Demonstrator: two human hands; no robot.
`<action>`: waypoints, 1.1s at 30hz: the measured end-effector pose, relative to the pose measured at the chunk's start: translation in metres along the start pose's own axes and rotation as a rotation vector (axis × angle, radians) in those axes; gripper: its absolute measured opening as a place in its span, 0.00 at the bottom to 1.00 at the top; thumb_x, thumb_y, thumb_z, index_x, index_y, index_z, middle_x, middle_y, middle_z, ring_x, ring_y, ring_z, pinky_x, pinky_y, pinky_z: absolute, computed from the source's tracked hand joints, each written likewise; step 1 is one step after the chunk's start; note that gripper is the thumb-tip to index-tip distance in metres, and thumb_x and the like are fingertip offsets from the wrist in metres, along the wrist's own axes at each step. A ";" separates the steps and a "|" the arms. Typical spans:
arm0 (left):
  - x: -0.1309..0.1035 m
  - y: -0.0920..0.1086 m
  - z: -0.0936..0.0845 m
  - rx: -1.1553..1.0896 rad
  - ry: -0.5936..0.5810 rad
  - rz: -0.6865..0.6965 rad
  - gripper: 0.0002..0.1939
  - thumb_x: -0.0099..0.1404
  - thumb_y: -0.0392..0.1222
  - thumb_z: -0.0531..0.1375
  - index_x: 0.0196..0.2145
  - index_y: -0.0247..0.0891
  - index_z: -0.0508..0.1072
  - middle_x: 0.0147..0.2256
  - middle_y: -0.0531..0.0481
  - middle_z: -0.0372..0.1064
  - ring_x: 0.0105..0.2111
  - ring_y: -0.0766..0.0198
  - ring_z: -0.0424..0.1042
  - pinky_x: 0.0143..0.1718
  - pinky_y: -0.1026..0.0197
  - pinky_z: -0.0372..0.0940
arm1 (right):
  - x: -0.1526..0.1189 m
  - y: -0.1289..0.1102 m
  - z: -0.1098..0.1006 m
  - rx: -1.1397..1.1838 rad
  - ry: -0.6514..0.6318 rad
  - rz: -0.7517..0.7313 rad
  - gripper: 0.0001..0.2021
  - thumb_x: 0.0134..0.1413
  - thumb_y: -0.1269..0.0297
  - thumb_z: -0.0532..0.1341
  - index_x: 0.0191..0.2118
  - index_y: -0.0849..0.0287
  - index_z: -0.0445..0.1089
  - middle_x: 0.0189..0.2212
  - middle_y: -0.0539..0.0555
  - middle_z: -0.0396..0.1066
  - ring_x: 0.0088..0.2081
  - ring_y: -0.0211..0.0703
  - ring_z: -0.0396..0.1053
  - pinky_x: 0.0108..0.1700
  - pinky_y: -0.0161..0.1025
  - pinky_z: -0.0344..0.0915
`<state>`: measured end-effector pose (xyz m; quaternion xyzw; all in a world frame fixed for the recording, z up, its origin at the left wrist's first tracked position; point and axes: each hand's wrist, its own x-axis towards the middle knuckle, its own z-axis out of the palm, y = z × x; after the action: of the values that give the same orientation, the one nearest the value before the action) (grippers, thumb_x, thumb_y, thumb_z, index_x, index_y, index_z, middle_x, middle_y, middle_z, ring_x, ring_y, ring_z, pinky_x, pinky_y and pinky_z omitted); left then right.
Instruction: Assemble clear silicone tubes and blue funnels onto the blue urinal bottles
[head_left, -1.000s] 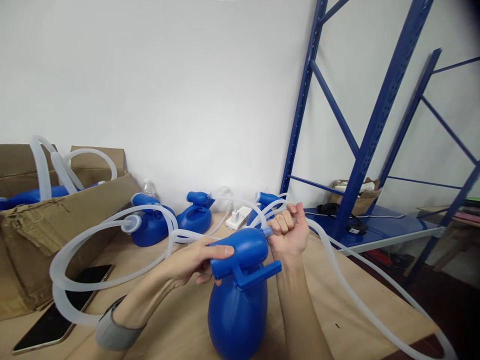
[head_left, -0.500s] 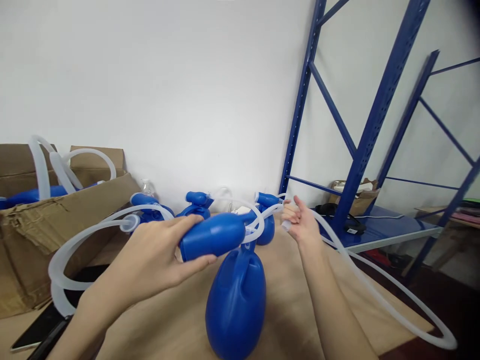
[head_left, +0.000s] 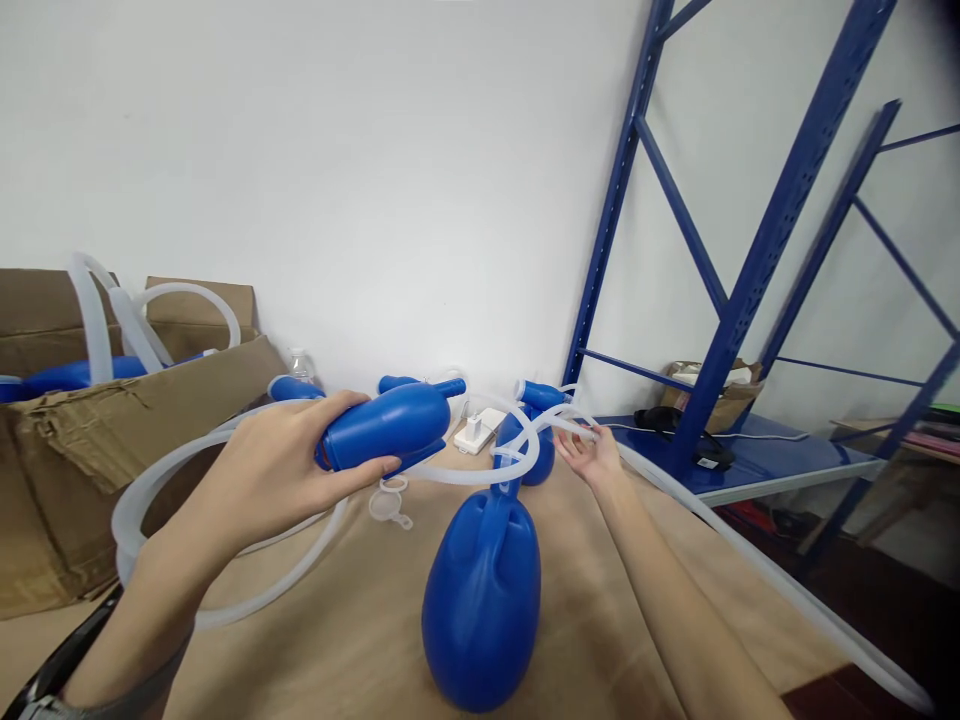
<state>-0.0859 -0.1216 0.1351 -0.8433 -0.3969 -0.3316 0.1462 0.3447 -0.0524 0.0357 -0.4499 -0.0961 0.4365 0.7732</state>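
My left hand is wrapped round a blue bottle-shaped part, holding it tilted above the table. A large blue plastic jug stands in the middle near the front, with a pale ring of tube at its neck. To the right of the jug, my right hand touches the translucent hose, its fingers loosely curled and partly apart around it. The hose trails down to the right. A clear round cap with a tab lies on the table beneath the blue part.
At the left stands an open cardboard box with hoses and blue parts inside. A white power strip and another blue container are near the wall. Blue metal shelving rises at the right.
My left hand has moved the blue part left and slightly up, away from the jug's neck. My right hand has turned and lowered slightly on the hose. The clear cap has come into sight.
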 end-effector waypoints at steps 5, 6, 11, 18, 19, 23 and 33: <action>0.001 -0.001 -0.001 -0.040 -0.041 -0.039 0.29 0.64 0.70 0.57 0.48 0.44 0.74 0.30 0.49 0.77 0.27 0.54 0.75 0.27 0.59 0.62 | 0.007 0.037 -0.054 -0.296 0.120 -0.095 0.03 0.47 0.69 0.63 0.29 0.58 0.67 0.26 0.50 0.66 0.26 0.40 0.68 0.28 0.37 0.66; 0.001 -0.002 0.000 -0.038 -0.044 -0.045 0.29 0.64 0.70 0.57 0.48 0.44 0.74 0.30 0.48 0.77 0.28 0.53 0.75 0.27 0.59 0.62 | 0.009 0.040 -0.060 -0.347 0.137 -0.146 0.04 0.45 0.69 0.63 0.30 0.58 0.67 0.26 0.49 0.66 0.26 0.39 0.66 0.27 0.36 0.64; 0.005 -0.002 0.006 -0.025 -0.125 -0.086 0.33 0.62 0.72 0.57 0.49 0.43 0.75 0.36 0.47 0.79 0.32 0.50 0.77 0.29 0.58 0.63 | 0.022 0.036 -0.069 -0.576 0.130 -0.425 0.15 0.37 0.68 0.67 0.35 0.56 0.66 0.23 0.43 0.63 0.27 0.38 0.63 0.30 0.35 0.60; 0.004 0.003 0.007 -0.054 -0.249 -0.094 0.36 0.61 0.73 0.57 0.55 0.45 0.74 0.41 0.45 0.79 0.36 0.48 0.78 0.34 0.56 0.64 | 0.029 0.001 -0.040 -1.006 -0.227 -0.422 0.13 0.42 0.53 0.70 0.28 0.57 0.72 0.24 0.51 0.72 0.29 0.45 0.68 0.30 0.38 0.61; 0.004 0.005 0.006 -0.061 -0.255 -0.093 0.36 0.61 0.73 0.57 0.55 0.45 0.74 0.41 0.45 0.79 0.37 0.48 0.78 0.35 0.56 0.64 | 0.028 -0.003 -0.036 -1.059 -0.277 -0.390 0.14 0.45 0.51 0.70 0.27 0.57 0.72 0.25 0.53 0.74 0.30 0.46 0.69 0.30 0.38 0.61; 0.003 0.006 0.008 -0.059 -0.289 -0.097 0.37 0.62 0.74 0.56 0.56 0.45 0.73 0.42 0.45 0.79 0.37 0.47 0.78 0.37 0.55 0.64 | 0.023 -0.019 -0.021 -1.225 -0.414 -0.248 0.19 0.49 0.46 0.70 0.25 0.58 0.73 0.26 0.57 0.76 0.30 0.46 0.71 0.31 0.38 0.63; 0.003 0.004 0.011 -0.058 -0.359 -0.074 0.37 0.61 0.74 0.57 0.56 0.45 0.73 0.42 0.46 0.79 0.38 0.48 0.77 0.36 0.56 0.62 | 0.035 -0.001 -0.033 -1.118 -0.222 -0.122 0.17 0.54 0.49 0.69 0.29 0.58 0.73 0.29 0.58 0.78 0.35 0.51 0.76 0.43 0.50 0.73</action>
<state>-0.0767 -0.1165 0.1294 -0.8777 -0.4376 -0.1919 0.0365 0.3838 -0.0459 0.0090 -0.7356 -0.4190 0.3185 0.4265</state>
